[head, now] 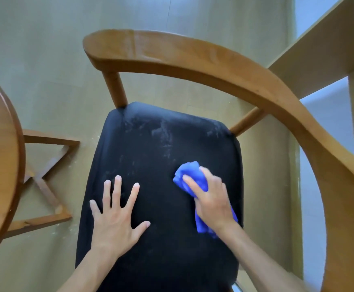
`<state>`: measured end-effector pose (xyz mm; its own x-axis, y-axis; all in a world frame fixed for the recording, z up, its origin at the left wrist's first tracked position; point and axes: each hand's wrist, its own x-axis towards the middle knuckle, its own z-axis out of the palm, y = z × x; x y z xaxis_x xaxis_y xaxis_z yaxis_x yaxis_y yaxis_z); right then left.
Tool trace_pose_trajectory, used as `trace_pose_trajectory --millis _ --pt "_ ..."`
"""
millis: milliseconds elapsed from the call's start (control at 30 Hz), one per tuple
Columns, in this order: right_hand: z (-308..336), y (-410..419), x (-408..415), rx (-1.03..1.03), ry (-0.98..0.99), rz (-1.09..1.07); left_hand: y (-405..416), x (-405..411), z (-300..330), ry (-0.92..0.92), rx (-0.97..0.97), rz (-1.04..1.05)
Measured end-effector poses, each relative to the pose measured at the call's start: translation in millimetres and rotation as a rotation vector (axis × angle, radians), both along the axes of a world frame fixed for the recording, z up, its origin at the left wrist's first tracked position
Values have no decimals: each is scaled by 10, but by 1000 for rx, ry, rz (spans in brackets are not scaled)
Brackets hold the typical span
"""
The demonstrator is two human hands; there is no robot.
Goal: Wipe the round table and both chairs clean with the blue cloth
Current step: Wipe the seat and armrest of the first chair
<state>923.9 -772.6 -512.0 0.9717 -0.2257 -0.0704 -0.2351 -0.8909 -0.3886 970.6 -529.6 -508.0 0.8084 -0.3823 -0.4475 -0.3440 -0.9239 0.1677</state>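
Head view: the blue cloth [193, 180], bunched into a wad, lies on the chair [163, 165] seat's right side, gripped under the right hand [212, 199]. Left hand [117, 220] rests flat, fingers spread, on the dusty black seat.

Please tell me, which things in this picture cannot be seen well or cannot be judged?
Head view only:
- Round table: the left edge cuts it off, so its top cannot be judged.
- Second chair: not visible.
- Seat under the left hand and right hand: covered.
- Blue cloth: mostly hidden under the right hand.
- Near end of the seat: cut off by the bottom edge.
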Motion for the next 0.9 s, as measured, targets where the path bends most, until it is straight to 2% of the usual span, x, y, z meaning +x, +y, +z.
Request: trace_pose_trajectory --millis 100,167,233,333,400,433,500,600,700,767,833,900 --pt "-86 -360 811 -104 -47 -468 16 -10 -56 -58 -22 -27" --pt "-96 -212 1301 -87 -28 -691 17 -24 -82 -86 -31 -35" --pt "-93 281 1612 -49 -66 -580 12 -23 -99 -98 -35 -37" --pt "-26 1069 1651 -35 -101 -82 1 -17 -100 -112 -30 -29" --pt "26 978 1607 -78 -116 129 5 -19 -97 -132 -31 -33" --pt "38 745 1602 -97 -140 163 4 -11 -89 -129 -32 -35" --pt "23 180 1525 -146 -66 46 13 -5 -87 -124 -39 -34" --pt "-50 -422 1088 -135 6 -393 18 -5 -74 -105 -32 -32" --pt "-58 -349 900 -22 -64 -763 20 15 -84 -90 -36 -31" --pt "-85 -151 1148 22 -54 -937 17 1 -109 -83 -46 -38" --pt "-113 176 1533 34 -50 -843 24 -7 -124 -65 -53 -37" --pt "-95 708 1872 37 -54 -471 29 -10 -137 -59 -50 -35"
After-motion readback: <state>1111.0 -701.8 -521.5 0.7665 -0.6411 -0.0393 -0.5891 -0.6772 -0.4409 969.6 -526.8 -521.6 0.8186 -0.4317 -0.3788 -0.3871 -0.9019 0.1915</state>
